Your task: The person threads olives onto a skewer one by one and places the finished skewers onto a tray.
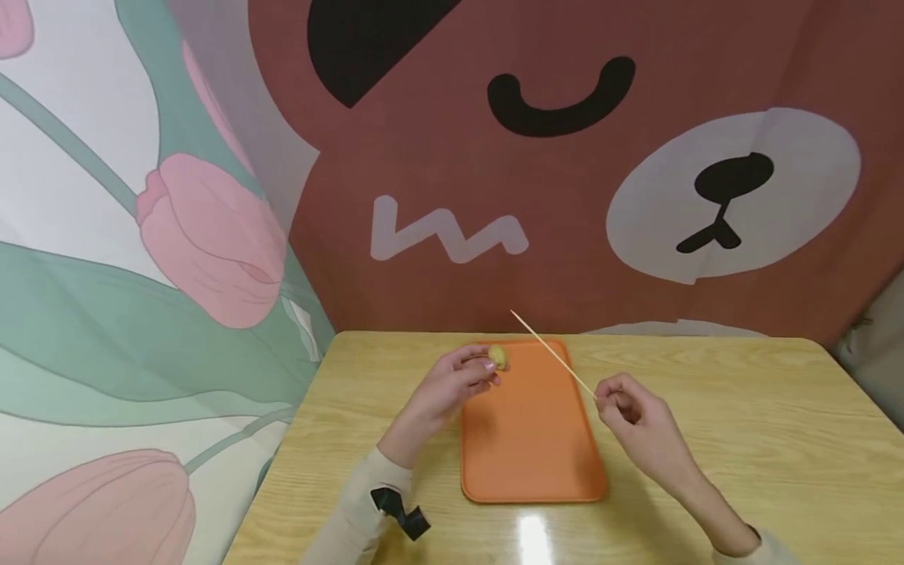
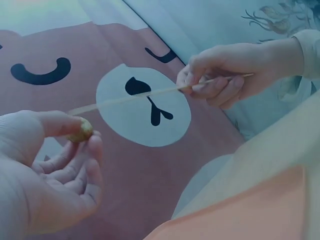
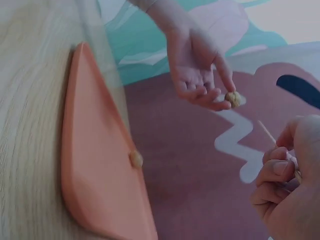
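Between the thumb and fingertips of my left hand (image 1: 452, 380) is a small, roundish yellow-brown ball (image 1: 497, 358) with a rough surface. My right hand (image 1: 643, 424) pinches a thin, pale wooden skewer (image 1: 551, 351) near its lower end, fingers curled. The skewer slants up and left over the orange tray (image 1: 533, 439), its tip higher than the ball in the head view. In the left wrist view the skewer (image 2: 135, 99) runs from the right hand toward the held ball (image 2: 81, 131). A second small ball (image 3: 136, 159) lies at the tray's edge in the right wrist view.
The tray lies on a light wood-grain table (image 1: 741, 439). Behind it hangs a cloth with a large brown bear face (image 1: 565, 180), and a tulip-patterned cloth (image 1: 212, 235) covers the left side. A black strap (image 1: 399, 514) is on the left sleeve.
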`<move>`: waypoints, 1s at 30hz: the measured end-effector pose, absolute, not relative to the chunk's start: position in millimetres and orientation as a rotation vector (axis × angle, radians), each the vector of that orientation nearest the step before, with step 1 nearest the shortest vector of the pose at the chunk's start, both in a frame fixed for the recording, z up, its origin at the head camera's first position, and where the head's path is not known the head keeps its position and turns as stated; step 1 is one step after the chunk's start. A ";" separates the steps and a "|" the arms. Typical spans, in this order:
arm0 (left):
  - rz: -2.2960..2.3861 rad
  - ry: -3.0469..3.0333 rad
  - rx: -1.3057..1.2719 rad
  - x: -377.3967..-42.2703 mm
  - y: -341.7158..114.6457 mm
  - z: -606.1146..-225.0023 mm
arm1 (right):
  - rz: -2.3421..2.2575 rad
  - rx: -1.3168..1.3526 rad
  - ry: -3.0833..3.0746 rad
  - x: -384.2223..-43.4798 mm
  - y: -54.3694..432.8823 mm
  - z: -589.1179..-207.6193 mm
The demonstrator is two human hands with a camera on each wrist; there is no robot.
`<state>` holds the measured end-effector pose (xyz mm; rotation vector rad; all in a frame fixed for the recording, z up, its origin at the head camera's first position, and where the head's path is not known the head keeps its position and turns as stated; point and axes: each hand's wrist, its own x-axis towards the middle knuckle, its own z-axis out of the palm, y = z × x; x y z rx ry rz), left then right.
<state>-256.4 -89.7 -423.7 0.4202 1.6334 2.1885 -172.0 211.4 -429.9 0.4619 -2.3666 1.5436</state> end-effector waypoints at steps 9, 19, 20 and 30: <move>2.429 1.330 0.445 -256.7 -92.9 -421.5 | 1.544 0.658 -2.294 -155.7 206.6 -417.2; 2.503 1.271 0.441 -258.2 -97.9 -415.1 | 1.499 0.771 -2.291 -152.0 201.7 -414.6; 2.503 1.272 0.444 -257.8 -97.6 -415.1 | 1.503 0.765 -2.297 -151.8 201.3 -415.0; 2.590 1.224 0.351 -254.6 -90.6 -418.2 | 1.499 0.772 -2.307 -153.5 198.4 -420.2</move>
